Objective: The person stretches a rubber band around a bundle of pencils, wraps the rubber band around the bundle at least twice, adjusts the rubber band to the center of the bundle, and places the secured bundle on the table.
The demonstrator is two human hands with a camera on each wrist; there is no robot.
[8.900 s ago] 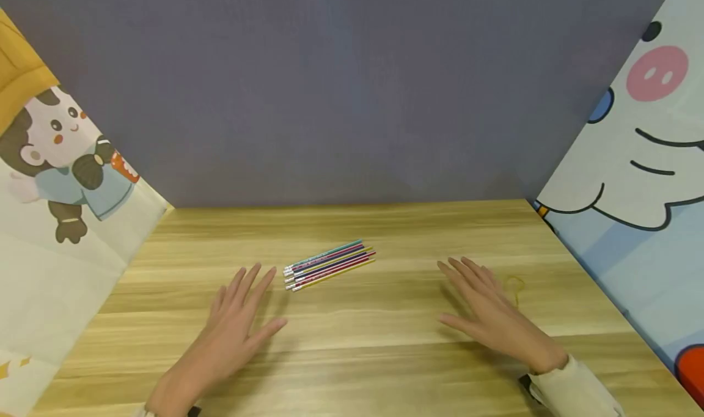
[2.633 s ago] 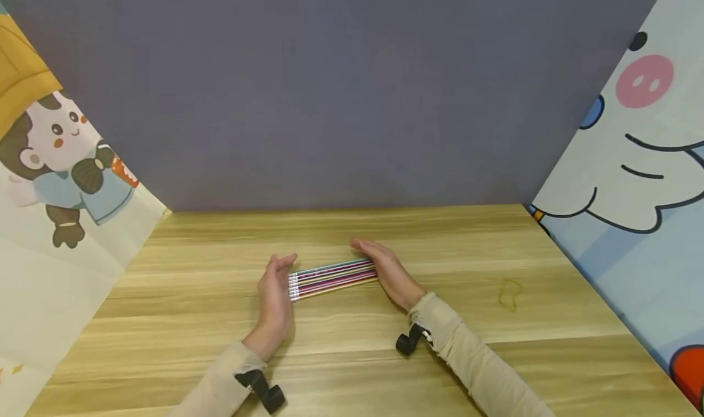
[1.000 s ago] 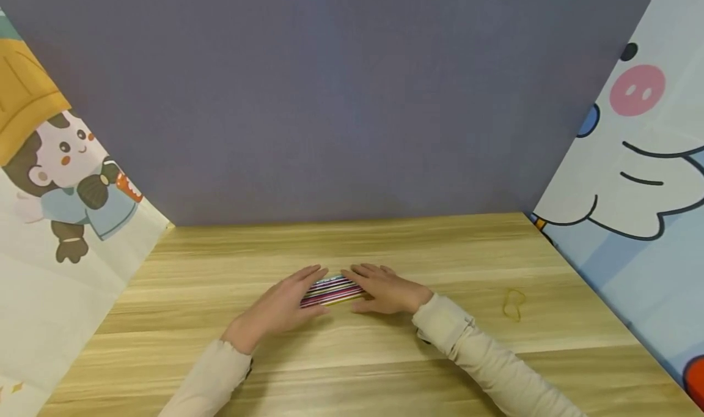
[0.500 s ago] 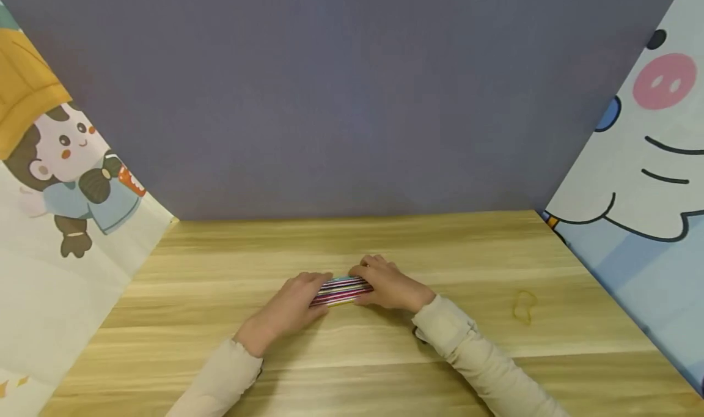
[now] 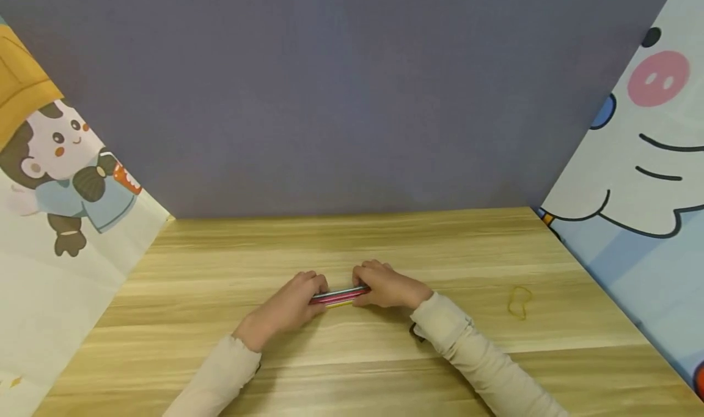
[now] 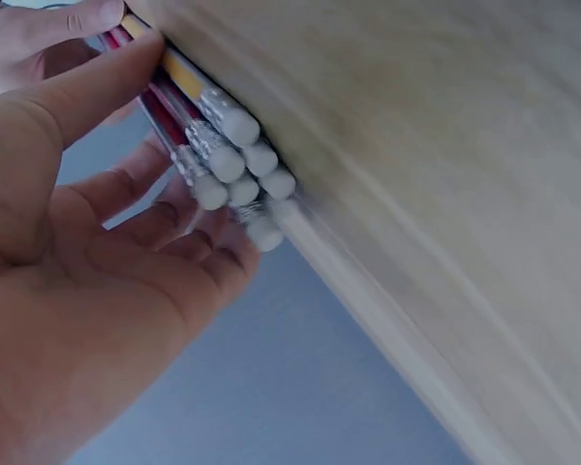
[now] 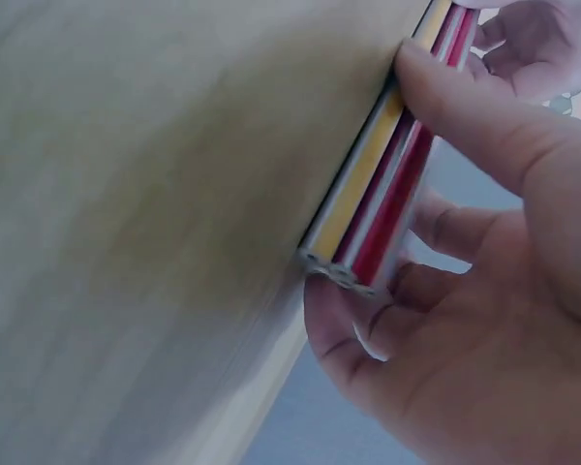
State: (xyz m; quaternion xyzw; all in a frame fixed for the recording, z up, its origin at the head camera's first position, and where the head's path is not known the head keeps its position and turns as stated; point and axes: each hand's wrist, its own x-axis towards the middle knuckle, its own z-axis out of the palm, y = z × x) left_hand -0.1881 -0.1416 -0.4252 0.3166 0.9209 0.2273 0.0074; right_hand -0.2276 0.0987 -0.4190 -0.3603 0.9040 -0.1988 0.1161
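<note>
- The left hand [image 5: 288, 304] has its grip closed round the eraser end of a bundle of slim pencils [image 5: 340, 296] in red, yellow and other colours, thumb on one side and fingers curled round the other.
- The right hand [image 5: 389, 286] has its grip closed round the opposite end in much the same way, its thumb lying along the yellow pencil [image 7: 368, 160].
- The bundle lies between the two hands, over the middle of the table [image 5: 341, 374], which has a yellowish wood-grain top; whether it touches the surface cannot be told.
- In the head view, only a short stretch of pencils shows between the hands, a yellow one on the side nearest the person.
- Round white erasers [image 6: 240, 128] on silvery metal collars are clustered at uneven depths in the left wrist view.
- In the right wrist view the other ends sit close together and look flat.
- A thin yellow loop [image 5: 509, 303] lies on the table, well apart from the right hand on its outer side.
- Both arms wear cream sleeves [image 5: 467, 343].
- A plain grey panel [image 5: 352, 99] stands behind the table, with cartoon-printed panels [image 5: 93, 172] at either side.
</note>
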